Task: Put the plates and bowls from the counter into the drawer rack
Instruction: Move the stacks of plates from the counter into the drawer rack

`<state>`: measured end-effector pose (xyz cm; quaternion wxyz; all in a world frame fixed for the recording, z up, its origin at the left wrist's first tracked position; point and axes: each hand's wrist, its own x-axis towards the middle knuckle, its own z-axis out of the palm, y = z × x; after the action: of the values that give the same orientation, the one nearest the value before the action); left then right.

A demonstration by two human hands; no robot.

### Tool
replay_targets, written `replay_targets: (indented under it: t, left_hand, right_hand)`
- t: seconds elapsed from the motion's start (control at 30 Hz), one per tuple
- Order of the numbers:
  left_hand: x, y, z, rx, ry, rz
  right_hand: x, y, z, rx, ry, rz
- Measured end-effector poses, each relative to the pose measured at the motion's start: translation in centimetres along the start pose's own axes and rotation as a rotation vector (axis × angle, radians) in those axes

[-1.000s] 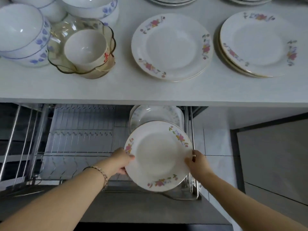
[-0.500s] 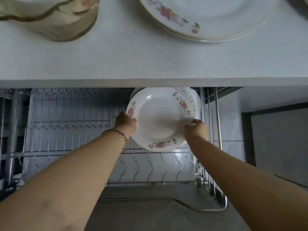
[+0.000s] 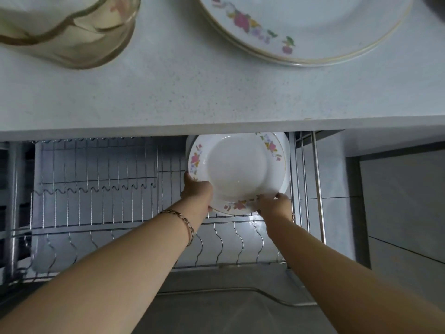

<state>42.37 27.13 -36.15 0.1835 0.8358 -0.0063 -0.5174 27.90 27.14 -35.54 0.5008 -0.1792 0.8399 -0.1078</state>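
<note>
A white floral plate [image 3: 237, 169] stands nearly upright at the back right of the wire drawer rack [image 3: 101, 203], against other plates [image 3: 287, 150] behind it. My left hand [image 3: 196, 191] grips its lower left rim; my right hand [image 3: 273, 204] pinches its bottom right edge. The plate's top is hidden under the counter edge. On the counter lies a stack of floral plates [image 3: 313, 27] at the top right.
An amber glass bowl [image 3: 69, 32] sits on the white counter [image 3: 192, 97] at the top left. The rack's wire slots to the left and front hold nothing. A steel side rail [image 3: 317, 189] borders the rack on the right, with tiled floor beyond.
Both hands have carried the plate deeper and to the right into the rack, up against the plates behind. My right hand slid from the plate's side to its bottom edge.
</note>
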Motion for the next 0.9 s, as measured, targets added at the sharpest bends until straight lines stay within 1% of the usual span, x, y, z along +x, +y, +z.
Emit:
replay_targets:
  t: [0.1, 0.2, 0.27, 0.33, 0.4, 0.47, 0.53, 0.6, 0.67, 0.73, 0.83, 0.9]
  left_hand:
    - [0.0, 0.4, 0.3, -0.045, -0.030, -0.015]
    - [0.0, 0.7, 0.8, -0.045, -0.063, -0.007]
    - [-0.1, 0.6, 1.2, -0.052, -0.071, -0.007]
    - [-0.2, 0.4, 1.1, 0.002, -0.068, 0.015]
    - [-0.7, 0.5, 0.6, 0.134, -0.086, 0.061]
    - [-1.9, 0.9, -0.2, 0.360, -0.080, 0.112]
    - [-3.7, 1.5, -0.9, 0.591, -0.045, 0.166]
    - [-6.3, 2.5, -1.2, 0.735, -0.066, 0.260]
    - [-9.7, 3.8, -0.9, 0.787, -0.168, 0.403]
    - [-13.7, 5.6, -0.2, 0.764, -0.261, 0.530]
    - [-19.7, 8.8, 1.8, 0.686, -0.382, 0.685]
    - [-22.8, 11.4, 3.9, 0.619, -0.391, 0.776]
  right_hand:
    - [0.7, -0.3, 0.2, 0.030, 0.035, 0.025]
    - [1.8, -0.3, -0.3, 0.048, 0.044, -0.021]
    - [2.1, -0.4, -0.6, 0.000, 0.055, -0.068]
    - [2.2, -0.4, -0.8, -0.068, 0.072, -0.114]
    - [1.8, -0.5, -1.1, -0.165, 0.066, -0.171]
    - [1.2, -0.7, -1.7, -0.277, 0.021, -0.224]
    - [0.2, -1.4, -2.9, -0.447, -0.054, -0.262]
    - [-1.1, -2.6, -4.6, -0.617, -0.129, -0.277]
    - [-2.4, -4.1, -6.9, -0.696, -0.199, -0.320]
    - [-3.9, -6.4, -10.3, -0.695, -0.248, -0.386]
    - [-5.8, -10.8, -17.3, -0.702, -0.280, -0.502]
    - [-6.5, -14.4, -22.6, -0.654, -0.265, -0.573]
